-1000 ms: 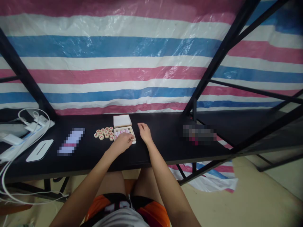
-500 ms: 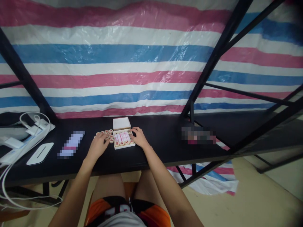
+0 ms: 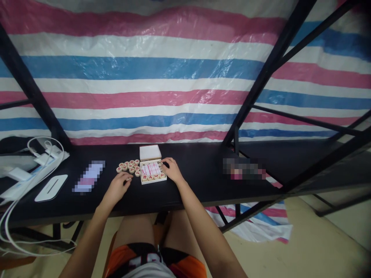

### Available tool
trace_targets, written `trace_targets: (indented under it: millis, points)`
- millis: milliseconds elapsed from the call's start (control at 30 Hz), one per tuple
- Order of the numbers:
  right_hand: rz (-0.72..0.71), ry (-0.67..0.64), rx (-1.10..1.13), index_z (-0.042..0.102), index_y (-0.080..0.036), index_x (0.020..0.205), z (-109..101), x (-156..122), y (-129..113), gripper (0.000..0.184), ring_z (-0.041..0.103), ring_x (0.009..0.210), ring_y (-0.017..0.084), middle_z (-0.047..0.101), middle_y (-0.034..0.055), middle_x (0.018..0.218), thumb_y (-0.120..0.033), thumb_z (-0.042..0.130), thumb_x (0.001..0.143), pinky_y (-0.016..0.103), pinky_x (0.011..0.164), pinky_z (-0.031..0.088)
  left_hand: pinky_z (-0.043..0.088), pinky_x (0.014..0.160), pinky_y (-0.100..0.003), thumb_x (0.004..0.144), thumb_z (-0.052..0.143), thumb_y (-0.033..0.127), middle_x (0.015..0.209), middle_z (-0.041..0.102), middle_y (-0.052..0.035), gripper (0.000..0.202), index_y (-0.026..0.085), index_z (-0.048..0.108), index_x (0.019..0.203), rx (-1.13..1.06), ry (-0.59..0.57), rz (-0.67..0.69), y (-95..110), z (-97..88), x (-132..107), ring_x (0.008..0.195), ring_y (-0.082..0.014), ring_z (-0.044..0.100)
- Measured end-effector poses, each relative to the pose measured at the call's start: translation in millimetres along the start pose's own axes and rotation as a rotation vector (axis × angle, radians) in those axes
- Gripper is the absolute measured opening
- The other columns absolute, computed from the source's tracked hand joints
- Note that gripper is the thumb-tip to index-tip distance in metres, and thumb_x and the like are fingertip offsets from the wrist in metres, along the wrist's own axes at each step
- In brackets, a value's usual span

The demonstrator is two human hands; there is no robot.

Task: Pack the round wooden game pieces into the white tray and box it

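Observation:
An open cardboard box (image 3: 154,182) holds round Chinese chess pieces (image 3: 150,178) along its sides, with red or dark characters. Folded white paper with pink lines (image 3: 150,169) covers its middle, and its lid (image 3: 150,153) lies tipped back behind. Left of the box several loose Chinese chess pieces (image 3: 125,167) lie grouped on the black table. Just in front of them, my left hand (image 3: 118,187) is closed, a small pale piece showing at its fingertips. My right hand (image 3: 173,170) curls at the box's right edge, fingers and thumb against it.
A pixelated phone-like object (image 3: 89,177) and a white flat panel (image 3: 51,188) lie to the left. White cables (image 3: 11,208) and a power strip (image 3: 20,181) crowd the far left. Black metal posts (image 3: 255,92) frame the table (image 3: 197,185) before striped sheeting (image 3: 145,69).
My left hand has drawn back toward me from the loose pieces, uncovering them, with a small piece at its fingertips. My right hand stays at the box's edge.

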State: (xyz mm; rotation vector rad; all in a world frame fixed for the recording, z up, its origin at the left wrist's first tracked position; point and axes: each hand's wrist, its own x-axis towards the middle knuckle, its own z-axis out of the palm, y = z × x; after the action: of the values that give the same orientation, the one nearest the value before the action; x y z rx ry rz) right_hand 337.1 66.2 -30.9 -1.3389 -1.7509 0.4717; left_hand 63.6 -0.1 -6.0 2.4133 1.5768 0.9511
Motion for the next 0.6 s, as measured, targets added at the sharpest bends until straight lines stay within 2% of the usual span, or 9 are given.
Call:
trace_targets:
  millis: [100,233,333,400,467,600]
  points:
    - [0.004,-0.004,0.011,0.065,-0.023,0.095,-1,0,-1,0.021,0.05,0.102,0.019,0.057,0.0044,0.103,-0.022,0.053,0.079,0.037,0.098,0.035,0.046,0.091,-0.036,0.085,0.045,0.033,0.101,0.064,-0.0071,0.024,0.02,0.065,0.088,-0.13,0.022,0.048,19,1.1,20,0.097,-0.0208,0.059]
    - [0.014,-0.013,0.005,0.065,-0.023,0.094,-1,1,-1,0.021,0.051,0.102,0.019,0.057,0.0042,0.102,-0.019,0.053,0.077,0.037,0.097,0.036,0.048,0.081,-0.033,0.086,0.045,0.031,0.088,0.066,-0.0062,0.025,0.019,0.066,0.08,-0.159,-0.175,0.146,37,7.0,51,0.084,-0.0195,0.061]
    - [0.024,-0.026,0.006,0.065,-0.023,0.094,-1,2,1,0.022,0.05,0.104,0.02,0.057,0.0042,0.104,-0.018,0.053,0.076,0.037,0.096,0.037,0.048,0.074,-0.03,0.087,0.044,0.031,0.082,0.067,-0.0046,0.026,0.02,0.067,0.082,-0.137,-0.277,0.167,39,11.4,58,0.077,-0.0183,0.061]
    - [0.024,-0.032,0.004,0.065,-0.023,0.095,-1,2,2,0.022,0.051,0.103,0.02,0.057,0.0042,0.104,-0.018,0.053,0.077,0.037,0.096,0.037,0.047,0.074,-0.029,0.087,0.045,0.033,0.084,0.068,-0.0041,0.026,0.021,0.068,0.084,-0.122,-0.255,0.161,39,13.1,55,0.079,-0.0187,0.062]
    - [0.019,-0.033,0.004,0.065,-0.023,0.095,-1,2,2,0.022,0.051,0.103,0.019,0.057,0.0041,0.104,-0.018,0.053,0.076,0.036,0.096,0.037,0.046,0.077,-0.03,0.087,0.045,0.035,0.086,0.069,-0.0045,0.027,0.021,0.068,0.084,-0.114,-0.183,0.137,37,12.7,52,0.083,-0.0197,0.062]
    - [0.02,-0.041,0.005,0.065,-0.023,0.094,-3,2,1,0.022,0.051,0.103,0.019,0.057,0.0041,0.104,-0.018,0.052,0.077,0.036,0.097,0.036,0.046,0.084,-0.032,0.089,0.042,0.038,0.092,0.068,-0.0057,0.03,0.02,0.066,0.087,-0.136,-0.048,0.087,28,2.0,47,0.089,-0.0202,0.06]
